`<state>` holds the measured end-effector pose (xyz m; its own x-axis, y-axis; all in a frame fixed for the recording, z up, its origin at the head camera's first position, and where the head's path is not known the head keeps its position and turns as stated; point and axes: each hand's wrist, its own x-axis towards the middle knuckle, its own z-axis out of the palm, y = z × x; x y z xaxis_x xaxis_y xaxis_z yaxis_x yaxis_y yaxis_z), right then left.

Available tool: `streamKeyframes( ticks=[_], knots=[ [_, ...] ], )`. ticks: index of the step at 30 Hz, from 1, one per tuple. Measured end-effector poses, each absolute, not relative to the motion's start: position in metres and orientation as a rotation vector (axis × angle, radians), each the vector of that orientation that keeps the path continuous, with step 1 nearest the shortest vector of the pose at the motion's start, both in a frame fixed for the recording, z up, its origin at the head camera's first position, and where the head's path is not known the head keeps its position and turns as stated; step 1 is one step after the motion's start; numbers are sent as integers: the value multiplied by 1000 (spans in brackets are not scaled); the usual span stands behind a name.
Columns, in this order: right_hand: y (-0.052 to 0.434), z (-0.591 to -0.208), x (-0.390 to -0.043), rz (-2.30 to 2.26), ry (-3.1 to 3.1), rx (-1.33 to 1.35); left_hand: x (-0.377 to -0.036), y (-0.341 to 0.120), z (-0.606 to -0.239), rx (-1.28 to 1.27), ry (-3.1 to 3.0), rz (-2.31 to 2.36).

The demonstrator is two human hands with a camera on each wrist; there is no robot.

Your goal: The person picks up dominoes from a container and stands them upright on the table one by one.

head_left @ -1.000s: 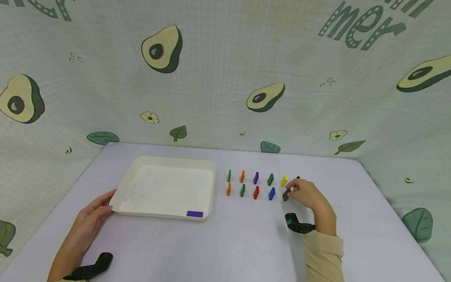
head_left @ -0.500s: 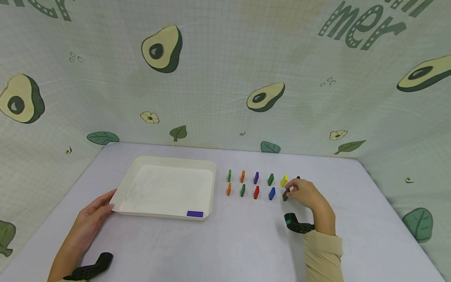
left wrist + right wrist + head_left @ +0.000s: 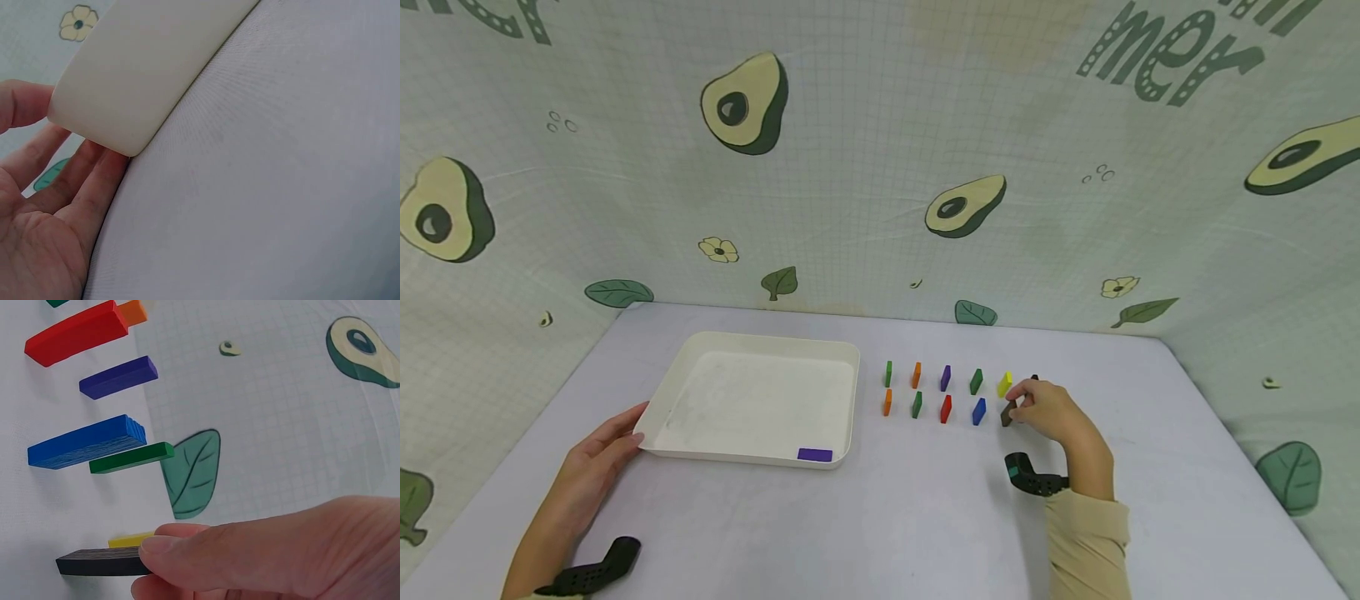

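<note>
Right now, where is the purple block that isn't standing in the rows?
In the head view, the purple block lies flat in the white tray, at its front right corner, left of the standing rows.

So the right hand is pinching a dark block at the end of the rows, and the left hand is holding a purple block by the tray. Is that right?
Not quite. The right hand does pinch the dark block at the end of the rows. The left hand holds no block: in the left wrist view its straight fingers touch the white tray's corner. The purple block lies inside the tray, as the head view shows.
</note>
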<state>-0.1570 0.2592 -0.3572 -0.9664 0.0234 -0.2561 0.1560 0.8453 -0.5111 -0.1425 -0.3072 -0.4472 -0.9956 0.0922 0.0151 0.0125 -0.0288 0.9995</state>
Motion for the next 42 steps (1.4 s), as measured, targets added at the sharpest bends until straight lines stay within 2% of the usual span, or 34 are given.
streamKeyframes(
  ticks=[23, 32, 42],
  knots=[
    [252, -344, -151, -781, 2820, 114, -141, -307, -445, 176, 2183, 2169],
    [222, -327, -144, -754, 2869, 43, -141, -309, -447, 205, 2158, 2200],
    [191, -319, -140, -795, 2900, -178, -141, -311, -448, 245, 2144, 2202]
  ],
)
